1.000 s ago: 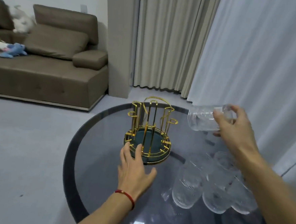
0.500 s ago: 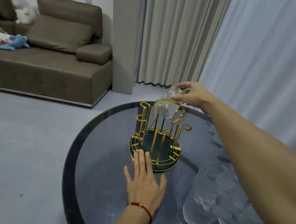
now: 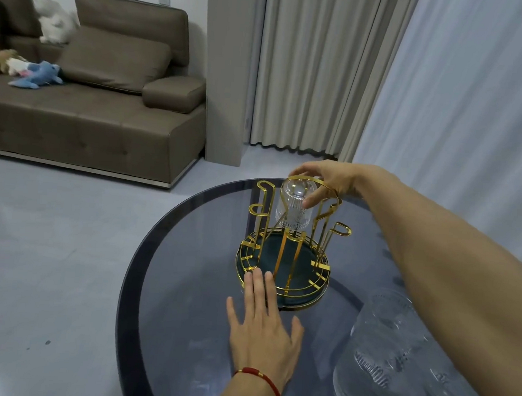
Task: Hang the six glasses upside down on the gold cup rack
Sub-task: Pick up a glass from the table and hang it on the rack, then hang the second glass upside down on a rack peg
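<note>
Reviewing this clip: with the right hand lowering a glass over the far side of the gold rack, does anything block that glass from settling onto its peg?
Nothing visible does. The right hand holds the inverted glass already over a far peg of the gold rack, and the other pegs are bare. The left hand rests at the rack's near rim.

Brown sofa (image 3: 98,118) with stuffed toys (image 3: 36,75), beige curtains (image 3: 308,71), round dark glass table (image 3: 184,300), grey floor (image 3: 49,245)

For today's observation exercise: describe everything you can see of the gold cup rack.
The gold cup rack is shiny gold wire: a round railed base around a dark teal tray, upright hooked prongs and an arched top handle. It stands upright on the round glass table. One upturned ribbed glass sits on a far prong; the left hand touches its near rim.
</note>
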Available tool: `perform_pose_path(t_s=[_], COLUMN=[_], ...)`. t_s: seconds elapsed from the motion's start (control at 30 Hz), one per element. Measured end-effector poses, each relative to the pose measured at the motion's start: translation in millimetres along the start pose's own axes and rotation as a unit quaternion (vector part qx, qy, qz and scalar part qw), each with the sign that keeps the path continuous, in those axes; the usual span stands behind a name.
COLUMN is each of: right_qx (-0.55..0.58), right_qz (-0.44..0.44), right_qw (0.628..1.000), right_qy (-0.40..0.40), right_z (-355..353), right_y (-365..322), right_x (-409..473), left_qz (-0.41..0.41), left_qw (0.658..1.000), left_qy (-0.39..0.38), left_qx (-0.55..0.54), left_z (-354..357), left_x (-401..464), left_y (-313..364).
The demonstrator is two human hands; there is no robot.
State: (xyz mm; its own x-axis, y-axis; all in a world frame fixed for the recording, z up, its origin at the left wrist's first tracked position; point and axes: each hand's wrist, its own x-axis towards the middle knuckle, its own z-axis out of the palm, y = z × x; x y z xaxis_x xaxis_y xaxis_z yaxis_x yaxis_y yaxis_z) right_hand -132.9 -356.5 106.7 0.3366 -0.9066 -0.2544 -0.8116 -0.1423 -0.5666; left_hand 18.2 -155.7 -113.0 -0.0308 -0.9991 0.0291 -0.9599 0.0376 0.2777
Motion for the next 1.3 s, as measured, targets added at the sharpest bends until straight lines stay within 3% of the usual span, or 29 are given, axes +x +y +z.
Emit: perform_pose_path(t_s=[0.13, 0.23, 0.33, 0.4, 0.53, 0.63, 0.77, 0.93, 1.1, 1.2, 1.3], right_qx=[0.017, 0.023, -0.122, -0.143, -0.136, -0.151, -0.259, -0.311, -0.34, -0.293, -0.245], right_qz=[0.0, -0.007, -0.027, -0.052, -0.013, 0.029, 0.103, 0.098, 0.109, 0.094, 0.041], right_qw=[1.0, 0.99, 0.953, 0.936, 0.926, 0.916, 0.912, 0.887, 0.883, 0.893, 0.898], right_qy=[0.023, 0.138, 0.275, 0.319, 0.351, 0.37, 0.302, 0.328, 0.305, 0.328, 0.362], right_z=[1, 3, 18, 39, 97, 144, 184, 199, 203, 204, 206], right_y=[5, 11, 22, 29, 41, 40, 37, 41, 41, 41, 39], right_x=[-14, -45, -101, -147, -236, -276, -288, -284, -284, -284, -282], left_qz=[0.005, 0.011, 0.019, 0.019, 0.011, 0.037, 0.128, 0.215, 0.22, 0.182, 0.195], left_qw=[1.0, 1.0, 1.0, 0.999, 0.997, 0.997, 0.989, 0.926, 0.901, 0.88, 0.896], left_qy=[0.001, -0.005, -0.014, -0.027, -0.065, -0.029, 0.053, -0.094, -0.127, -0.129, -0.102], left_qx=[0.004, 0.0, -0.004, -0.008, 0.032, 0.067, -0.056, -0.296, -0.352, -0.419, -0.386], left_z=[-2, -6, -15, -25, -55, -79, -88, -85, -85, -91, -90], left_x=[-1, -1, -4, -7, -22, -41, -63, -73, -82, -82, -77], left_y=[-1, -2, -2, 2, 16, 31, 44, 51, 57, 59, 54])
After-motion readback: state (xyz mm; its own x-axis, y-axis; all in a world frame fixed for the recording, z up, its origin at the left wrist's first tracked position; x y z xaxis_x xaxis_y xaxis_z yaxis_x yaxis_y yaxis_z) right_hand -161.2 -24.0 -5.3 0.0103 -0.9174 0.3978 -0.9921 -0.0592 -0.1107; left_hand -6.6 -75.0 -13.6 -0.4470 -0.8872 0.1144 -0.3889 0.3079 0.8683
